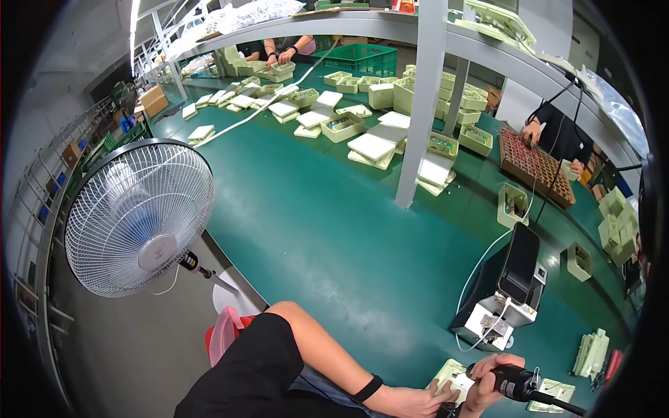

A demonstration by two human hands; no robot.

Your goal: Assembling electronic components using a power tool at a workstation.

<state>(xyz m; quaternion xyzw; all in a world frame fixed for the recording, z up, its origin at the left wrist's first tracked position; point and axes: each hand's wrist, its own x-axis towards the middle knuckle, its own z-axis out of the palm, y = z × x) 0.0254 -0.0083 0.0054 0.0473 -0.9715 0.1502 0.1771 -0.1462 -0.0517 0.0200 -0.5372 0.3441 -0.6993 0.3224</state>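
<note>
At the near edge of the green worktop [334, 230], the left hand [411, 402] lies with fingers spread on a pale plastic tray [454, 376], while the right hand [488, 380] is clamped on a black power screwdriver [519, 383] just above it; a white fan [139, 216] stands off the left edge

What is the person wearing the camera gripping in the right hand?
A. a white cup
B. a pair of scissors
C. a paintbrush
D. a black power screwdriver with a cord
D: the right hand is wrapped around a black power screwdriver with a cord trailing from it, held over a pale green plastic part that the left hand steadies on the green table.
</note>
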